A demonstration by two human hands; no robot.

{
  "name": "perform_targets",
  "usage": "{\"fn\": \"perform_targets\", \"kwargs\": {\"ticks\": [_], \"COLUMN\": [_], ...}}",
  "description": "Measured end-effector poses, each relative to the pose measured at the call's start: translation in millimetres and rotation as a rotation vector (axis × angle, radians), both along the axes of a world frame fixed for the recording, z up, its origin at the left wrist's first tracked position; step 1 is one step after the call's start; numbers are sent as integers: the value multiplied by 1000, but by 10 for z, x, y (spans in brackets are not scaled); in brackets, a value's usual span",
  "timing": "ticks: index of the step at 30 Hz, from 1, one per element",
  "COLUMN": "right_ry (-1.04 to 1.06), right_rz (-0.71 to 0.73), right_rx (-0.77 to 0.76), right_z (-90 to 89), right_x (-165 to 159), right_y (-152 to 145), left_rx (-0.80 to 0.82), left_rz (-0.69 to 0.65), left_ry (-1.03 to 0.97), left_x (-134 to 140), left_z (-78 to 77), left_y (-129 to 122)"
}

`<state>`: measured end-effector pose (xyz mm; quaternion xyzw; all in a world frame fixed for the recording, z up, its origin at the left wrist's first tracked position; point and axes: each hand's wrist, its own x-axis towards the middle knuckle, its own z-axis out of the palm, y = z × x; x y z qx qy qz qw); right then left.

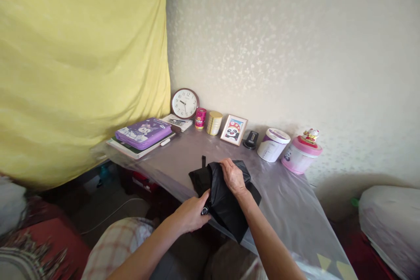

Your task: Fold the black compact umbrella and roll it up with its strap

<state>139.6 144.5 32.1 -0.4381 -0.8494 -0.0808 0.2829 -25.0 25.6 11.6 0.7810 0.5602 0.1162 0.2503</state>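
A black folding umbrella (pixel 226 197), collapsed with its fabric loose, lies across the table's front edge. My left hand (pixel 193 213) is closed around its handle, whose round end with a silver ring shows beside the thumb. On top of the canopy, my right hand (pixel 232 176) pinches a fold of the black cloth between thumb and fingers. A short black strap stands up at the umbrella's far left side. Loose panels spread to the right, beneath my right wrist.
The table (pixel 288 201) has a shiny grey cover. Along its back stand a clock (pixel 185 103), a pink can (pixel 200 118), a yellow can (pixel 214 123), a panda picture frame (pixel 233 130), a black device (pixel 251 139) and two tubs. A purple case (pixel 144 133) lies on books at left.
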Motion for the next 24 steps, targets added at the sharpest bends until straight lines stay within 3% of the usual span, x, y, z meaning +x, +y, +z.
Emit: {"fn": "perform_targets", "kwargs": {"ticks": [11,17,20,24], "right_ry": [-247,-275,-216,37], "right_rz": [-7,-6,1,73], "right_rx": [-42,-81,-103,-47], "right_z": [-65,-78,-41,-26], "right_x": [-84,-109,-106,47], "right_y": [50,94,46,-258], "left_rx": [144,262,265,264], "left_rz": [71,-67,-63,-51], "left_ry": [125,333,317,269], "left_x": [97,114,98,87], "left_z": [-93,-112,-120,-138], "left_y": [-78,-99,-91,-82]}}
